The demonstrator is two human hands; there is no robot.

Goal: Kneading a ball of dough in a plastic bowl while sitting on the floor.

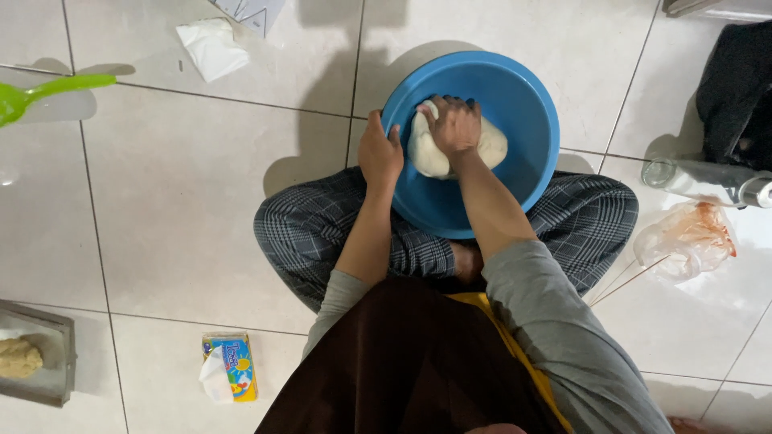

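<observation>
Your right hand (454, 124) clenched into dough (450, 149), pressing it inside blue bowl (515, 88). Your left hand (379, 153) grips bowl rim. Bowl sits on your crossed legs, not floor: hard push off-centre could tip it toward knees. Open tile left; glass jar (708, 181), plastic bag (687, 237) near right knee.

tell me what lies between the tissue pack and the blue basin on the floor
In the head view, bare white tile and the person's checked trouser leg lie between the tissue pack and the blue basin.
</observation>
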